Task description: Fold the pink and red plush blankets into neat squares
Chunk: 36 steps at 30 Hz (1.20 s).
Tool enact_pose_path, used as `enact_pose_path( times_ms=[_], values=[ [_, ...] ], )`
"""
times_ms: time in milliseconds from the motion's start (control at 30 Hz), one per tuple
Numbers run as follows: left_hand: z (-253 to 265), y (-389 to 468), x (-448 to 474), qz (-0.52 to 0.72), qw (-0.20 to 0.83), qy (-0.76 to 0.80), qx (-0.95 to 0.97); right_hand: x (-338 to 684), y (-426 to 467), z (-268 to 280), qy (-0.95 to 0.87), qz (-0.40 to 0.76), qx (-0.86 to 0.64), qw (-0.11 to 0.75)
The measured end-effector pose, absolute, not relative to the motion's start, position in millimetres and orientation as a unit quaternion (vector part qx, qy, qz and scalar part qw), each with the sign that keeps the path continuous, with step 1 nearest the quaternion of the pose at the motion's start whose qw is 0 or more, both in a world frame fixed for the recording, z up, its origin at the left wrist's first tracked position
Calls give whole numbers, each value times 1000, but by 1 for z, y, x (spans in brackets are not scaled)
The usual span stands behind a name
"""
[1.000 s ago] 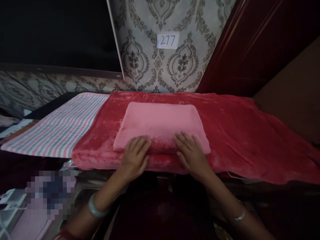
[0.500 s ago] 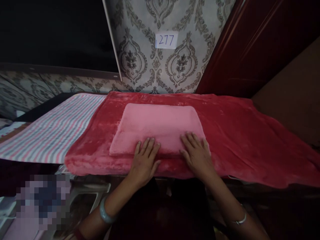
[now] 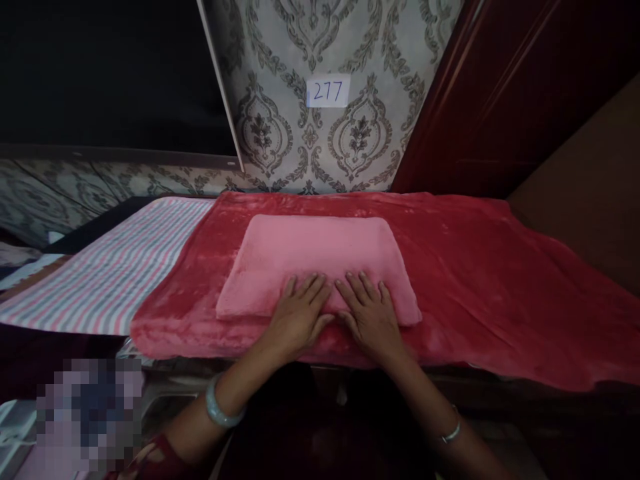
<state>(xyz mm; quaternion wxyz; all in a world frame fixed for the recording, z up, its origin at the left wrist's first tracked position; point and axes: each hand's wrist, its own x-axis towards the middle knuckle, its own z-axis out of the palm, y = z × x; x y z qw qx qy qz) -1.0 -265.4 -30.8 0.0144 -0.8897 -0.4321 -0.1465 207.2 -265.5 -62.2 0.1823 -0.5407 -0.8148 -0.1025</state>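
A pink plush cloth (image 3: 320, 243), folded or shaped into a flat rectangle, lies on a red plush blanket (image 3: 460, 267). Both my hands rest flat on its near edge, close together at the middle. My left hand (image 3: 300, 313) has its fingers stretched out and pointing away from me. Beside it, my right hand (image 3: 370, 317) lies with fingers spread and its thumb near the left thumb. Neither hand grips anything. The blanket drapes over the near edge of the surface beneath it.
A striped cloth (image 3: 115, 267) covers the surface at the left. Behind stand a dark television (image 3: 110, 80) and a patterned wall with a paper marked 277 (image 3: 328, 91). A dark red wooden panel (image 3: 480, 100) rises at the right. A blurred-out patch (image 3: 90, 413) is at lower left.
My right hand has slid left along the pink cloth, and my left hand has shifted slightly right, so they are closer together. The view has tilted up a little.
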Motion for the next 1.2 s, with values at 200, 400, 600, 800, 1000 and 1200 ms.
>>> enact_pose_path(
  times_ms=[200,400,600,800,1000,1200],
  values=[
    [-7,-226,-13,-67,-36,-294,-953,207,-263,-68,-815,-113,-530,203],
    [22,-147,-65,-20,32,-574,-818,206,-263,-69,-810,-116,-535,211],
    [13,-152,-69,-65,45,-564,-822,205,-264,-46,-820,-57,-543,172],
    [-2,-167,-61,-59,-10,-500,-864,177,-239,3,-894,51,-434,97],
    [-17,-172,-67,-95,24,-489,-867,196,-174,-7,-902,43,-427,48],
    [-31,-173,-68,-123,26,-482,-867,254,-136,-25,-749,-12,-656,95]
  ],
)
